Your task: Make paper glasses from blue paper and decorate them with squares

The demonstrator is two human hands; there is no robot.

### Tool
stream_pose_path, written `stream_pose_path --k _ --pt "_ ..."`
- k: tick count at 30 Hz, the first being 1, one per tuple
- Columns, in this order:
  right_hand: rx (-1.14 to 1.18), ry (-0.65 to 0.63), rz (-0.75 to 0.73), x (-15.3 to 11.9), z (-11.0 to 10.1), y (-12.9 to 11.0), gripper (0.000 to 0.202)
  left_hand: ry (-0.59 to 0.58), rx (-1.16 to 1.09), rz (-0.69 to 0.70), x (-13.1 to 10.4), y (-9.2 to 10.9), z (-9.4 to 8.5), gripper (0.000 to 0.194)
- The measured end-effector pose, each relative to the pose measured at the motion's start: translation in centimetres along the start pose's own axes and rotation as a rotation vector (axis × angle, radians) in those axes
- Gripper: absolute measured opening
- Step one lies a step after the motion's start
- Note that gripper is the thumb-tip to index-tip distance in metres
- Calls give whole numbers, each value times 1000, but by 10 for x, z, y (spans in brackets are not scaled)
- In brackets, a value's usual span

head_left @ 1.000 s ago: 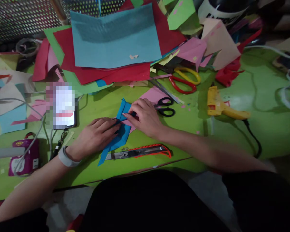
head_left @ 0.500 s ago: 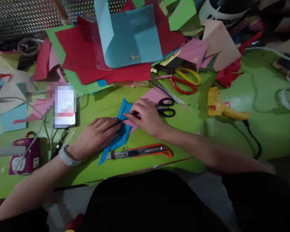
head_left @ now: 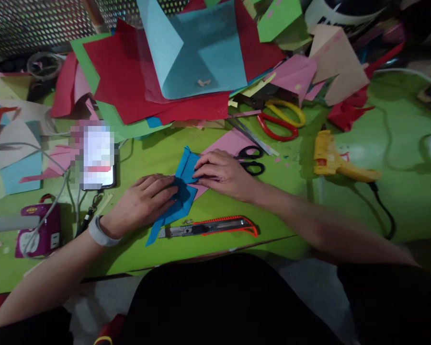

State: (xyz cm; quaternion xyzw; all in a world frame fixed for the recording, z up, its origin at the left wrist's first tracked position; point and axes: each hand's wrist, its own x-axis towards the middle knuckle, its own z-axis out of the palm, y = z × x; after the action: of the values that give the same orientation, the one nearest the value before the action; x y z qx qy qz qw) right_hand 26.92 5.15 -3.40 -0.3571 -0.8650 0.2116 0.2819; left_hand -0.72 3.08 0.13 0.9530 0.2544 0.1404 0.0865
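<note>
Head view shows blue paper at the centre of the frame on the desk, already folded in places; what is left is unclear. Left hand lies across it, fingers together; right hand bunches its fingers at the paper's right edge. Whether either grips, I cannot tell.

Over on the table, the knife lies before the folded paper; phone left, glue gun right, scissors between paper and gun, sheets piled behind.
</note>
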Motion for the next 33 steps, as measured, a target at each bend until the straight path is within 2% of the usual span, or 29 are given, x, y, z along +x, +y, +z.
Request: stream_pose_path --k 7,12,17,22,27,30,33 --pt "-10 53 -21 0 1 -3 18 2 18 38 -1 -3 1 30" --pt "6 80 35 2 5 -6 28 46 82 60 1 -2 2 27" --pt "30 118 5 4 7 -7 29 135 -54 -86 2 2 0 28" --pt "54 151 -33 5 10 -6 20 126 -181 -243 3 3 -2 33" --pt "28 190 -70 3 11 -4 17 130 -26 -153 2 1 3 25" --pt "-15 149 -26 3 11 -4 20 104 29 -75 2 0 5 24" --pt "-47 137 43 3 11 -7 22 88 -20 -33 3 0 5 26"
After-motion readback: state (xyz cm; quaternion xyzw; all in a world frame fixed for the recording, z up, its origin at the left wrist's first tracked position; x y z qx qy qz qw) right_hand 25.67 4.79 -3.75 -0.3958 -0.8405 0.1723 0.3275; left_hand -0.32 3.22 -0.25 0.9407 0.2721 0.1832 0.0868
